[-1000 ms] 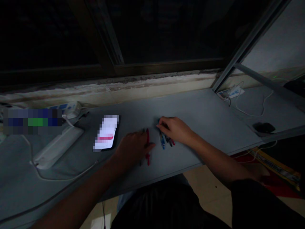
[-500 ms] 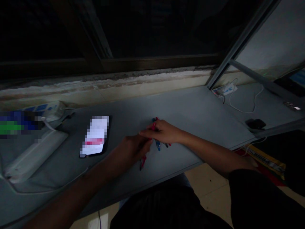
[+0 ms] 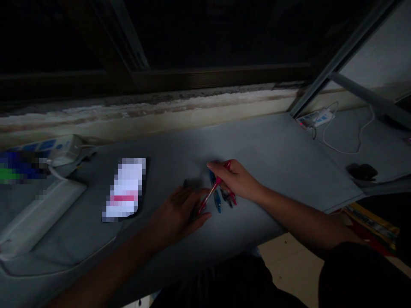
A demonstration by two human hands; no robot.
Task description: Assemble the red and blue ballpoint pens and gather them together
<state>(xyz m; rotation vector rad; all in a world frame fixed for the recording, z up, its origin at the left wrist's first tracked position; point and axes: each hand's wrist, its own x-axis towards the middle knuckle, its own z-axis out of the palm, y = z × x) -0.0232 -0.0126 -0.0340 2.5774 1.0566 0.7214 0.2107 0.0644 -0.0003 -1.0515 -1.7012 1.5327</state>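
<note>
My right hand [image 3: 236, 177] is closed on a red pen [image 3: 217, 181], which slants down toward my left hand [image 3: 180, 211]. The pen's lower end lies between the thumb and forefinger of my left hand, which are apart. A dark tip [image 3: 185, 183] shows beyond the left fingers; what it belongs to is hidden. Below my right hand, a blue pen [image 3: 217, 201] lies on the grey tabletop [image 3: 247, 141]. Beside it are a black pen [image 3: 228, 200] and another red pen [image 3: 233, 198], partly covered by that hand.
A phone with a lit, blurred screen [image 3: 125, 188] lies left of my hands. Farther left are a long white case [image 3: 41, 218], a power strip [image 3: 64, 147] and a cable [image 3: 80, 265]. At the right stand a metal frame post [image 3: 321, 81], another power strip [image 3: 316, 117] and a dark object [image 3: 362, 172].
My hands, close together before, have moved apart. The red pen now shows along its length between them. My left hand has opened its thumb and forefinger. The view has shifted slightly.
</note>
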